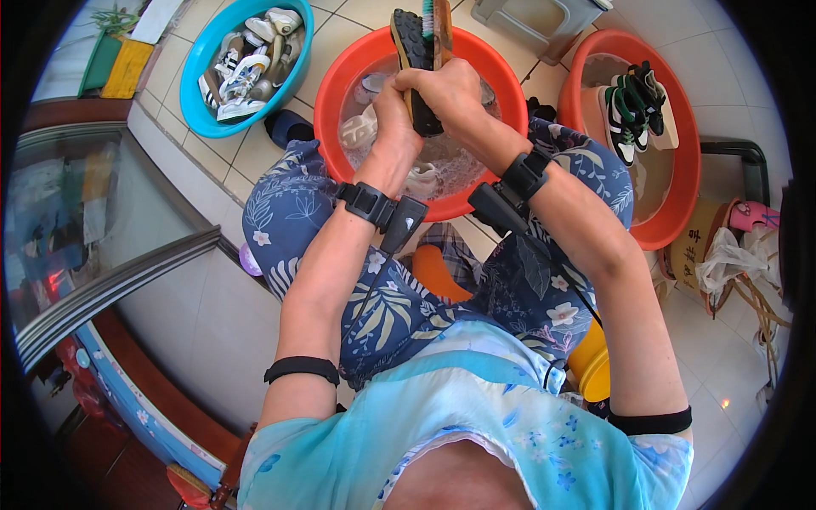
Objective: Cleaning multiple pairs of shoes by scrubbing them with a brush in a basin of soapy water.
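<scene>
Head view looks down on a seated person whose two hands meet over a red basin [333,85] of sudsy water on the tiled floor. The left hand [393,109] and the right hand [450,89] are both closed around a dark shoe [414,51] held sole-up above the water; the hands cover its lower half, and its toe is cut off at the top edge. A brush [442,25] stands just beside the shoe, touching it, but its head runs out of frame and which hand grips it cannot be told. Pale shoes [359,129] lie in the water, blurred by foam and partly hidden behind the wrists. A blue basin [197,64] to the left holds a heap of white shoes, hard to count. A second red basin [685,153] to the right holds black-and-green shoes [633,106]. Each wrist carries a black strapped device.
</scene>
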Tool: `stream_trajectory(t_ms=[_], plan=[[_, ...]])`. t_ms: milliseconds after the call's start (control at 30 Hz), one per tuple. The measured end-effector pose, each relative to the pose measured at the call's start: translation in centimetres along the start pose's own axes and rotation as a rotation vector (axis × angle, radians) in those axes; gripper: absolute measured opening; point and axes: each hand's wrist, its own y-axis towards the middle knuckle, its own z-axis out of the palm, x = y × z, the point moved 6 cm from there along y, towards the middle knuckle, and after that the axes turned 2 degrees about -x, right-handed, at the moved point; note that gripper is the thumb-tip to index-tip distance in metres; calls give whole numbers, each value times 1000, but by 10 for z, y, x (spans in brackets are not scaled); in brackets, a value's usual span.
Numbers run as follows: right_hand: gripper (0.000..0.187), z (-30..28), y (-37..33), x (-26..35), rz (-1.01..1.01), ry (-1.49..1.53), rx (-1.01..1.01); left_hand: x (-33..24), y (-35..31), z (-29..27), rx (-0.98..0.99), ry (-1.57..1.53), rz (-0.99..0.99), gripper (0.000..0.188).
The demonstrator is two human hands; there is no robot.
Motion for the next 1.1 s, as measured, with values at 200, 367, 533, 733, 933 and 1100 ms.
stream_trajectory(t_ms=[200,367,533,733,933,1100], plan=[[49,-1,-1,-1,-6,12,5,0,-6,4,-20,-2,-22,35],[50,-1,1,-4,6,15,6,2,-4,3,-7,10,-19,35],[42,3,4,-4,-8,163,41,-7,-8,-1,-98,18,31,28],[32,-7,-8,12,-72,318,187,-50,-8,-18,-370,341,353,40],[33,-6,-4,14,-193,57,130,-33,-11,-2,-65,203,172,42],[43,-2,-10,7,-70,195,176,-27,-12,4,-33,138,88,44]])
